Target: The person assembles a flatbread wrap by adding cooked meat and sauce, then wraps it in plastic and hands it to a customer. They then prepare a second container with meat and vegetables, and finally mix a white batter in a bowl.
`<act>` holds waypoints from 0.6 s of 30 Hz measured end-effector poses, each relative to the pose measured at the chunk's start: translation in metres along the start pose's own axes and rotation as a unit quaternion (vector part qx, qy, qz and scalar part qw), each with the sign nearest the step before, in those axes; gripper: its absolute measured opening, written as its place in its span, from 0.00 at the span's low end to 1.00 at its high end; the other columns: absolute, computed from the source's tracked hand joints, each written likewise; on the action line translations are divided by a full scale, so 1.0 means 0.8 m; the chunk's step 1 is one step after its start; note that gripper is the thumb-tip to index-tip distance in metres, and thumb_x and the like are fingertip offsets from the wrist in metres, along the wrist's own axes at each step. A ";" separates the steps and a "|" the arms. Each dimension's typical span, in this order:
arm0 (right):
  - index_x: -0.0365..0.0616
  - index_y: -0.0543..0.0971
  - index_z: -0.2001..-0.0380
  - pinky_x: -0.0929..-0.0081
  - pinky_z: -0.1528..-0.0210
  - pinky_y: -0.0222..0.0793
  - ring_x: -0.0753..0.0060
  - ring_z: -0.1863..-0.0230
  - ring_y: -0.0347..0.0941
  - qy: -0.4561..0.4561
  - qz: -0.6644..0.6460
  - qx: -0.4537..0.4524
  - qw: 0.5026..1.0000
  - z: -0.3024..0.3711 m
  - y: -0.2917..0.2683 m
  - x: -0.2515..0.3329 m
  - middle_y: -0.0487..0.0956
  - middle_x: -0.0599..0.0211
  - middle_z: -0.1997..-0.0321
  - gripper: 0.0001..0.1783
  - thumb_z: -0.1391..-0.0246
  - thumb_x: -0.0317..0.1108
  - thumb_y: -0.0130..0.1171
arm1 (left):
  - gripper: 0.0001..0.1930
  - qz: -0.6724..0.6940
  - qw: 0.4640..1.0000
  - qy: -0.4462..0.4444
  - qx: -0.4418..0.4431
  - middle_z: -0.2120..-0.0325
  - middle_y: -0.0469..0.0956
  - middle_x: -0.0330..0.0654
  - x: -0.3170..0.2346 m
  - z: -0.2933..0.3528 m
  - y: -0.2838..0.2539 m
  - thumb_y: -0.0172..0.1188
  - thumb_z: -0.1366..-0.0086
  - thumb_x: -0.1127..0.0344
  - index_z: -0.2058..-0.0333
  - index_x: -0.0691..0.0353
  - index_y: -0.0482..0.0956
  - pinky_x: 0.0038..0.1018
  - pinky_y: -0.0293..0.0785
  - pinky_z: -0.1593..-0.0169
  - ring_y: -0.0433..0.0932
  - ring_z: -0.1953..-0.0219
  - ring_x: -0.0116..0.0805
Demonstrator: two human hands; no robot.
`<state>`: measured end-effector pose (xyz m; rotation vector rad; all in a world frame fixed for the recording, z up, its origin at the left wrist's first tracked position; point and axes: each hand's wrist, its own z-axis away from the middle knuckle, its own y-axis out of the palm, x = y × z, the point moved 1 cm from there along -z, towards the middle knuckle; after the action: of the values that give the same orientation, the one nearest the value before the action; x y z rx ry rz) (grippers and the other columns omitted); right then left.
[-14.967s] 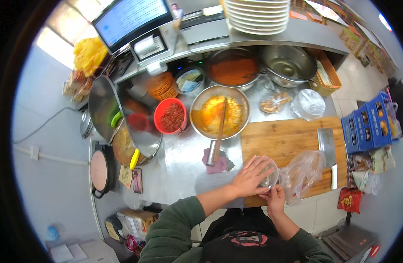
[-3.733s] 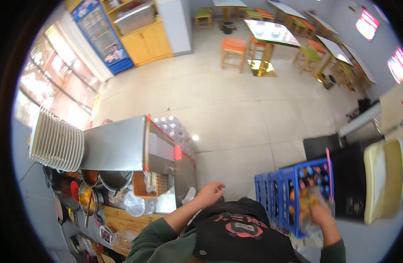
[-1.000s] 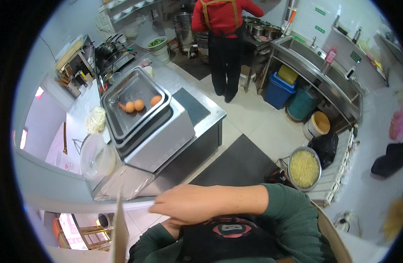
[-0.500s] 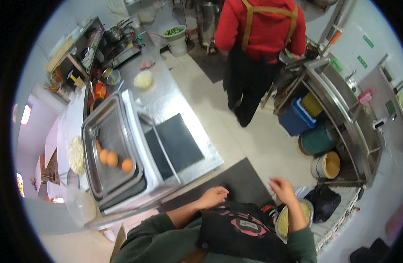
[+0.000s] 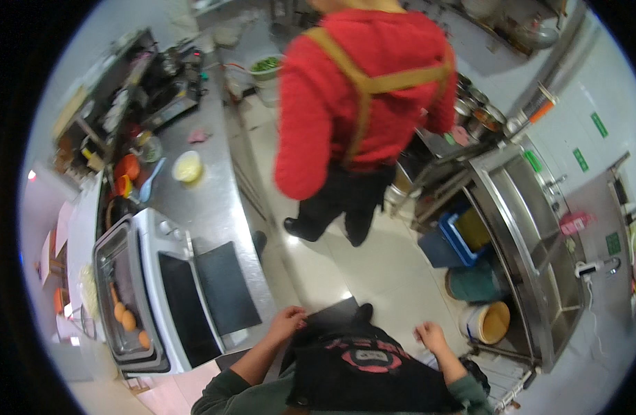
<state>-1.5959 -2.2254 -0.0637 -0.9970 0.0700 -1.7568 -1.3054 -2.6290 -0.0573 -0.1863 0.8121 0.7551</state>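
In front of the worktop's near end, my left hand (image 5: 289, 321) hangs in the air with its fingers loosely bent and nothing in them. Over the floor to the right, my right hand (image 5: 430, 335) is also empty, its fingers slightly curled and apart. Neither hand touches anything. A white countertop oven (image 5: 167, 238) stands left of my left hand, on the steel worktop (image 5: 218, 207). Several brown eggs (image 5: 128, 320) lie in a metal tray (image 5: 107, 263) beside the oven's top edge. A dark mat (image 5: 226, 287) covers part of the worktop by the oven door.
A person in a red top (image 5: 394, 117) stands ahead with their back to me. On the right are a steel sink (image 5: 560, 270), a blue bin (image 5: 446, 245) and a white bucket (image 5: 485, 322). A bowl with pale yellow contents (image 5: 187, 167) sits on the worktop.
My view has moved forward and turned right, so the oven and eggs sit further left. The person in red appears closer. Both my hands stay empty.
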 end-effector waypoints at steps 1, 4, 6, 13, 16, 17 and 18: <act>0.36 0.81 0.71 0.72 0.71 0.76 0.73 0.76 0.79 -0.046 -0.010 0.012 0.999 -0.021 -0.015 0.027 0.83 0.61 0.73 0.18 0.35 0.41 0.55 | 0.11 0.038 0.999 0.006 -0.009 0.66 0.80 0.40 -0.001 -0.004 0.010 0.57 0.30 0.70 0.52 0.68 0.77 0.21 0.76 0.64 0.79 0.69 0.28; 0.38 0.82 0.71 0.68 0.67 0.76 0.68 0.73 0.80 -0.142 -0.018 0.060 0.988 -0.101 -0.030 0.150 0.83 0.60 0.74 0.19 0.37 0.43 0.58 | 0.10 0.057 0.998 0.006 -0.034 0.67 0.80 0.42 -0.010 -0.017 0.024 0.55 0.30 0.74 0.52 0.69 0.76 0.24 0.76 0.67 0.78 0.72 0.29; 0.39 0.80 0.72 0.70 0.70 0.75 0.71 0.76 0.78 -0.260 0.076 0.073 0.960 -0.142 -0.030 0.231 0.82 0.61 0.76 0.18 0.36 0.43 0.58 | 0.10 0.083 0.995 -0.002 -0.055 0.67 0.80 0.44 -0.011 -0.024 0.027 0.54 0.30 0.75 0.52 0.70 0.75 0.25 0.76 0.68 0.77 0.73 0.29; 0.41 0.79 0.70 0.56 0.62 0.72 0.47 0.67 0.78 -0.319 0.074 0.183 0.927 -0.241 0.043 0.401 0.82 0.52 0.70 0.14 0.41 0.43 0.62 | 0.08 0.120 0.986 -0.023 -0.117 0.69 0.80 0.46 -0.050 -0.063 0.004 0.53 0.29 0.74 0.54 0.70 0.74 0.26 0.76 0.69 0.77 0.74 0.30; 0.41 0.81 0.69 0.55 0.62 0.72 0.45 0.65 0.79 -0.308 0.118 0.161 0.930 -0.274 0.051 0.432 0.82 0.52 0.69 0.14 0.41 0.42 0.62 | 0.08 0.071 0.989 -0.032 -0.123 0.67 0.81 0.46 -0.102 -0.090 -0.013 0.54 0.29 0.72 0.54 0.69 0.75 0.26 0.76 0.68 0.78 0.73 0.30; 0.42 0.81 0.69 0.55 0.62 0.72 0.45 0.65 0.79 -0.289 0.126 0.158 0.936 -0.287 0.051 0.442 0.82 0.52 0.69 0.14 0.41 0.43 0.62 | 0.09 0.068 0.990 -0.024 -0.121 0.66 0.81 0.46 -0.124 -0.099 -0.021 0.54 0.29 0.71 0.54 0.68 0.75 0.25 0.76 0.67 0.79 0.72 0.30; 0.42 0.81 0.68 0.55 0.61 0.72 0.46 0.65 0.79 -0.278 0.105 0.160 0.941 -0.295 0.048 0.449 0.82 0.52 0.69 0.14 0.40 0.43 0.62 | 0.09 0.057 0.991 -0.019 -0.121 0.66 0.81 0.45 -0.145 -0.103 -0.028 0.55 0.29 0.70 0.54 0.68 0.76 0.25 0.76 0.66 0.79 0.71 0.30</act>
<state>-1.7505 -2.6267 -0.0260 -1.1572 -0.4402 -1.1925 -1.3902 -2.7429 -0.0341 -0.3450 0.6982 0.9621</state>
